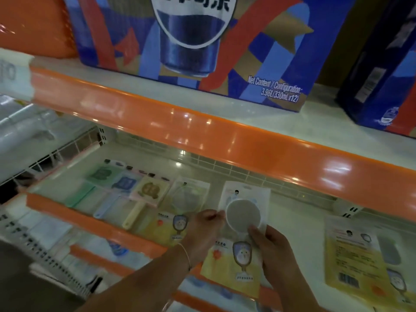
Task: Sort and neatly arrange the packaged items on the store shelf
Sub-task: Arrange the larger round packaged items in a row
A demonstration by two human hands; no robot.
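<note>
A flat packaged hand mirror (244, 212) with a round grey face and a yellow card backing is held over the lower shelf (292, 212). My left hand (203, 230) pinches its left edge. My right hand (276, 251) grips its right side below the round face. To the left lies a second matching mirror package (180, 203). Further left sit three square-headed paddle packages, green (99, 176), blue (123, 183) and yellow (149, 190). Another mirror package (360, 257) lies back side up at the right.
The orange shelf lip (202, 129) overhangs just above the items. On that upper shelf stand a large blue cola carton (193, 46) and a dark box (382, 75). A white wire divider (67, 152) bounds the left; more packaged goods fill shelves below.
</note>
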